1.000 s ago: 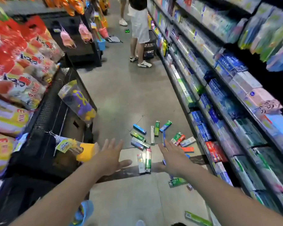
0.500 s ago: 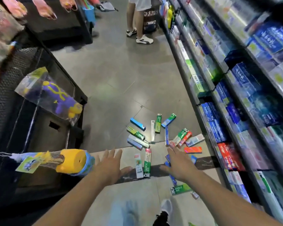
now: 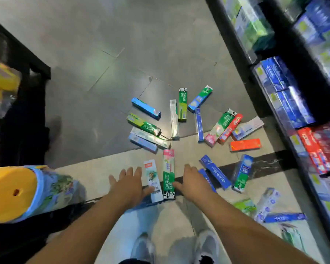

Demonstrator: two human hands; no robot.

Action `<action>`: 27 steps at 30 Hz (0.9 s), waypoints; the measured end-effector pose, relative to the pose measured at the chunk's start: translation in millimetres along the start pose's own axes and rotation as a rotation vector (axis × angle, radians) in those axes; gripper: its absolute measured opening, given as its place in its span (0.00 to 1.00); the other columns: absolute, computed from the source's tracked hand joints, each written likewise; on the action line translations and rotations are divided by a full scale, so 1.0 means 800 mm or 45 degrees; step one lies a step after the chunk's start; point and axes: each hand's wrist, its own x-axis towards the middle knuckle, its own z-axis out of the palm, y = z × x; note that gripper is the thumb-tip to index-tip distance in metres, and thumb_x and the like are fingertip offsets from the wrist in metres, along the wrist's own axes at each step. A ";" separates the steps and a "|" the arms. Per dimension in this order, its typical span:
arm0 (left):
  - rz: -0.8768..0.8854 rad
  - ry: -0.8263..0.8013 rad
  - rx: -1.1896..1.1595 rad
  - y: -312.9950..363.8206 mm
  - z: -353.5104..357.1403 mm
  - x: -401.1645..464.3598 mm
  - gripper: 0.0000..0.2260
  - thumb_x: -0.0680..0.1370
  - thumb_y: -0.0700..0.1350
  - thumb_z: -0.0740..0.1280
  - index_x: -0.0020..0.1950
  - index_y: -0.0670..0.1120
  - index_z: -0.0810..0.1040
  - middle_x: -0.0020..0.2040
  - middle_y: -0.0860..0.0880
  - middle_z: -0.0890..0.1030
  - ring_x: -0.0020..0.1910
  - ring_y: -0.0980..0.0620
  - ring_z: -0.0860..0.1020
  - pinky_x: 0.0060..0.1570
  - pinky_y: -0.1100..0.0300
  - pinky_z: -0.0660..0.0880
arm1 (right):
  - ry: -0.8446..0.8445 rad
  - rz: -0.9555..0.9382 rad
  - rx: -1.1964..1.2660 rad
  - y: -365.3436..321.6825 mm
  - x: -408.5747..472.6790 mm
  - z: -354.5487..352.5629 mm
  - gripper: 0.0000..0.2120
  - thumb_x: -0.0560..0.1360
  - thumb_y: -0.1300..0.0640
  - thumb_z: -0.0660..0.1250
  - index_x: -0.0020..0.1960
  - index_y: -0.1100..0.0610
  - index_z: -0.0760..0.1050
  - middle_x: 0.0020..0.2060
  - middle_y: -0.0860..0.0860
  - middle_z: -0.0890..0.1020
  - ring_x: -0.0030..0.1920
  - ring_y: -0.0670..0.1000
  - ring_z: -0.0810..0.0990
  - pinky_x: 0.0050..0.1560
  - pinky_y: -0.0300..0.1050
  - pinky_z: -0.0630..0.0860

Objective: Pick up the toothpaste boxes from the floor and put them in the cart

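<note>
Several toothpaste boxes lie scattered on the tiled floor in front of me. A white box [image 3: 152, 178] and a green-and-pink Darlie box [image 3: 168, 172] lie side by side, between my two hands. My left hand [image 3: 129, 182] hovers just left of the white box, fingers spread, holding nothing. To the right of the Darlie box, my right hand [image 3: 193, 181] is open and empty, partly covering a blue box [image 3: 214, 171]. More boxes lie farther off: a blue one [image 3: 146, 108], a green one [image 3: 183, 104], an orange one [image 3: 245, 144]. No cart is recognisable.
Shelves of boxed toothpaste [image 3: 293, 103] run along the right side. A black display stand [image 3: 21, 92] with a hanging yellow-capped packet [image 3: 27, 193] is on the left. My shoes [image 3: 206, 242] show at the bottom, with more boxes [image 3: 269, 204] at the lower right.
The view has tipped down toward the floor and the boxes look closer. Both hands have dropped to either side of the white and Darlie boxes. The person up the aisle is out of view.
</note>
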 end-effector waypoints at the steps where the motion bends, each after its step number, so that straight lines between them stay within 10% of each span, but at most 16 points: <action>1: 0.001 0.002 0.019 -0.006 0.016 0.027 0.39 0.78 0.69 0.53 0.82 0.49 0.46 0.81 0.45 0.51 0.80 0.41 0.51 0.74 0.33 0.50 | -0.004 0.016 0.024 0.002 0.026 0.023 0.32 0.76 0.42 0.68 0.69 0.60 0.62 0.62 0.58 0.72 0.62 0.61 0.74 0.59 0.54 0.74; 16: 0.012 0.013 -0.036 -0.075 0.137 0.220 0.38 0.78 0.69 0.55 0.81 0.50 0.49 0.79 0.45 0.59 0.75 0.41 0.63 0.70 0.36 0.60 | 0.003 0.307 0.252 0.013 0.234 0.205 0.41 0.73 0.44 0.72 0.71 0.59 0.50 0.63 0.58 0.74 0.60 0.60 0.78 0.55 0.54 0.77; 27: 0.006 -0.094 -0.371 -0.050 0.156 0.258 0.35 0.76 0.66 0.65 0.74 0.46 0.62 0.68 0.41 0.71 0.63 0.41 0.75 0.62 0.45 0.74 | -0.161 0.301 0.435 0.038 0.238 0.165 0.35 0.72 0.52 0.76 0.66 0.64 0.57 0.58 0.57 0.76 0.56 0.56 0.79 0.49 0.46 0.77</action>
